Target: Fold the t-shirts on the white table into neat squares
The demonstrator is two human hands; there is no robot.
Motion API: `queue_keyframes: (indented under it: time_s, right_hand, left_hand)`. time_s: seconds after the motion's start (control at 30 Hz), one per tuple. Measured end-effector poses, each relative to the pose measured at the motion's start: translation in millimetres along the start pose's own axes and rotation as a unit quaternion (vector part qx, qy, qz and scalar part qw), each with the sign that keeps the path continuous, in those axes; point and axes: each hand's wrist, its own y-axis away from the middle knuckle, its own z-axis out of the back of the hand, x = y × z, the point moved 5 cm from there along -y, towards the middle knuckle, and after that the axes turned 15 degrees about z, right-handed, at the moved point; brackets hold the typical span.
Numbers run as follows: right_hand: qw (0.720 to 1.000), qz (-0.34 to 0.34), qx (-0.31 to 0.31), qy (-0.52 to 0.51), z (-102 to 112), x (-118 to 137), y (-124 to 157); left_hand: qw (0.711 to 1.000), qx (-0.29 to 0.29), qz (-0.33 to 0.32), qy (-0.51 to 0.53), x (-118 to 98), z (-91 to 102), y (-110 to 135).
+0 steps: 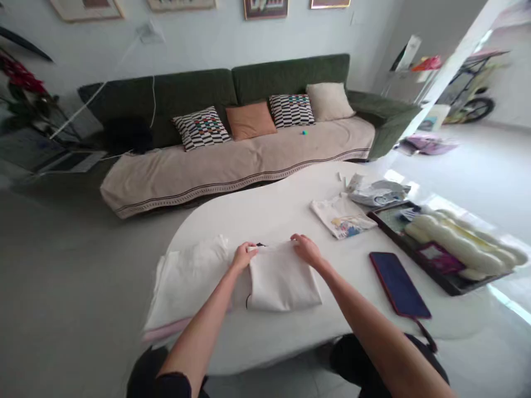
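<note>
The left hand (244,256) is pinching the folded white cloth (282,282) — the right hand (307,250) is touching its far edge, half-curled, grip unclear.

pale wall (199,47), framed pictures (266,8) | green sofa (290,74), beige throw (244,163) | white table (265,202) | grey floor (83,271), brighter right

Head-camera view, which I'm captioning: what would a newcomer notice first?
Probably the left hand and right hand, at the far corners of a folded white cloth on the white table. Beyond, a dark green sofa holds an orange cushion between two patterned cushions.
</note>
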Motion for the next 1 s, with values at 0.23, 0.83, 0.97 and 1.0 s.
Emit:
queue_keyframes:
  time_s: [0.23,0.83,0.97,1.0]
  right_hand:
    - [0.985,0.169,0.035,-0.011,-31,76,30]
    - [0.987,0.145,0.061,-0.011,-48,85,40]
    - [0.987,0.145,0.064,0.0,-51,85,39]
    - [0.987,0.146,0.064,0.002,-51,85,39]
  left_hand:
    - [0.995,-0.048,0.025,0.078,21,9.0,40]
    - [0.999,-0.001,-0.035,-0.028,57,21.4,148]
    - [0.995,-0.086,0.01,-0.059,81,30.4,140]
    - [0.996,-0.068,0.017,-0.058,83,29.7,136]
